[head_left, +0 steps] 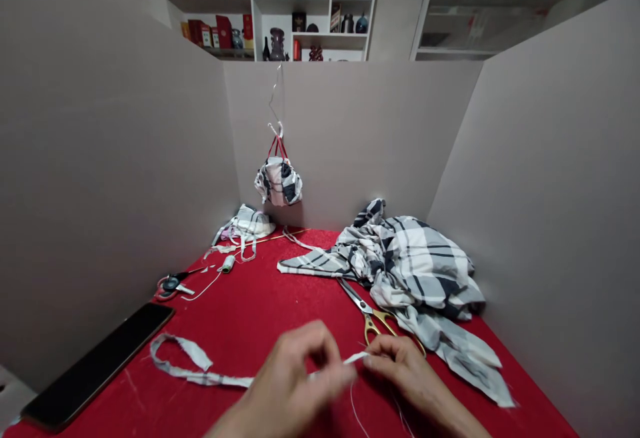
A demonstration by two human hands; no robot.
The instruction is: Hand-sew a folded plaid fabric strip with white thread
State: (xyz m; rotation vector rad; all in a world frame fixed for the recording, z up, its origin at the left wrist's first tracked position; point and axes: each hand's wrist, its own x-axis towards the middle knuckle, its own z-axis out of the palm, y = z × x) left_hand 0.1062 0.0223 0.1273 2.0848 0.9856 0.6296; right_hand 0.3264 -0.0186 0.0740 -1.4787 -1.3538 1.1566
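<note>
The left hand [295,375] and right hand [400,371] pinch one grey-white fabric strip [200,375]; one pair of gold-handled steel scissors [373,315] lies just beyond.

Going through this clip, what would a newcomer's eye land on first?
The bright red-covered table stands out first, with rumpled black-and-white checked fabric heaped at its right. A small checked bag with red straps hangs before the back wall. In front, the left hand pinches a narrow fabric strip, the right hand beside it.
</note>
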